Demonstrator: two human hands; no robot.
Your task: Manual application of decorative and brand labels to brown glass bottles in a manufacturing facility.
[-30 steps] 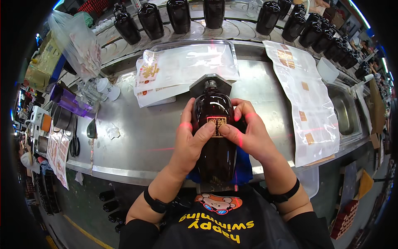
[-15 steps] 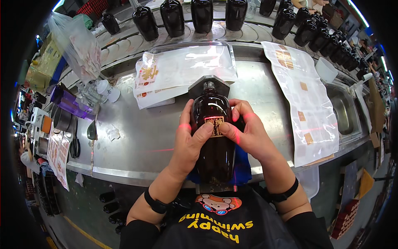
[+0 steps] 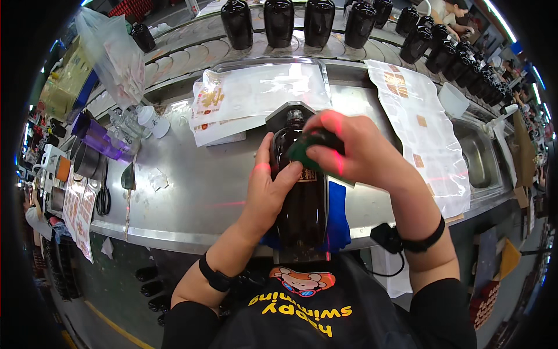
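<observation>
A dark glossy bottle (image 3: 301, 218) lies on its back before me, its neck pointing away and resting in a dark angular cradle (image 3: 277, 122). My left hand (image 3: 268, 189) is wrapped round the bottle's left side, thumb at the edge of a gold label (image 3: 308, 175). With closed fingers my right hand (image 3: 360, 148) grips a dark green flat scraper-like piece (image 3: 299, 153) over the bottle's front. That piece and the hand hide the label's upper part. Under the bottle bunches a blue cloth (image 3: 339, 221). Red light lines fall across both hands.
Label sheets (image 3: 267, 87) lie behind the bottle, and a long label sheet (image 3: 407, 116) runs down the right beside a sink (image 3: 479, 154). Dark bottles (image 3: 279, 26) stand on the conveyor at the back. Glass bottles, a white jar (image 3: 154, 122) and a purple container (image 3: 99, 139) stand left.
My right hand has left the bottle's right side and now holds the green piece over the label. My left hand stays on the bottle. The conveyor bottles have shifted.
</observation>
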